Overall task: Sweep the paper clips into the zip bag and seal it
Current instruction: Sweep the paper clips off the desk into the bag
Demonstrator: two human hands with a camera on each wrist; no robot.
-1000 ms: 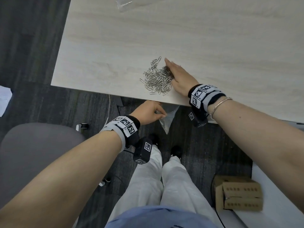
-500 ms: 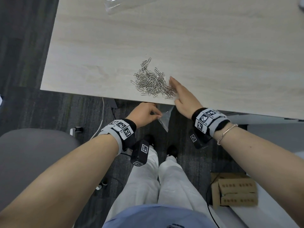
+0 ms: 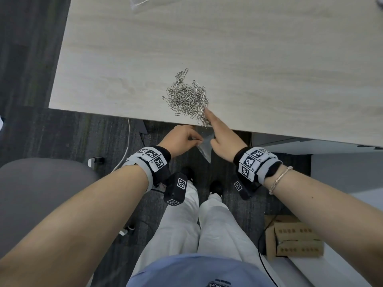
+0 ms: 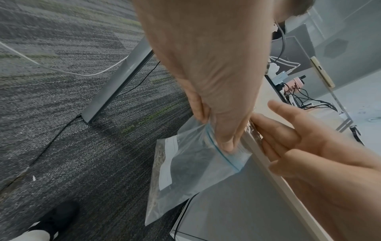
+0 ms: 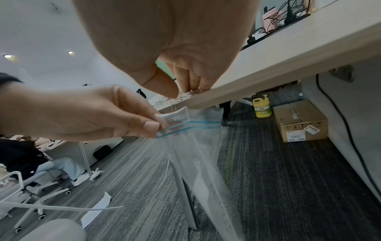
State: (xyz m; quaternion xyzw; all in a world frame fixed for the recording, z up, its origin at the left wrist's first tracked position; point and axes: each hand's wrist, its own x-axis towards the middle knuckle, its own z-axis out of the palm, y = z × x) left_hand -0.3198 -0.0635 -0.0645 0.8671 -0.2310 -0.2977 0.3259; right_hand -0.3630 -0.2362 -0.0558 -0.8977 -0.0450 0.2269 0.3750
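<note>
A pile of silver paper clips [image 3: 187,99] lies on the pale wooden table [image 3: 269,69] close to its near edge. My right hand [image 3: 213,125] has straight fingers resting on the nearest clips [image 5: 185,95] at the table lip, palm hanging over the edge. Just below the edge, my left hand [image 3: 186,139] pinches the mouth of a clear zip bag [image 3: 205,150] with a blue seal strip [image 5: 202,124]. The bag [image 4: 185,166] hangs down towards the floor. I cannot tell whether any clips are inside it.
Another clear plastic bag [image 3: 138,2] lies at the table's far edge. A grey chair [image 3: 41,193] stands to my left, and cardboard boxes [image 3: 294,241] sit on the floor to my right. Under the table are a metal leg [image 4: 119,84], cables and a yellow bottle [image 5: 261,107].
My right hand has drawn back from beside the pile to the near table edge, dragging clips with it. The left hand still holds the bag under the edge.
</note>
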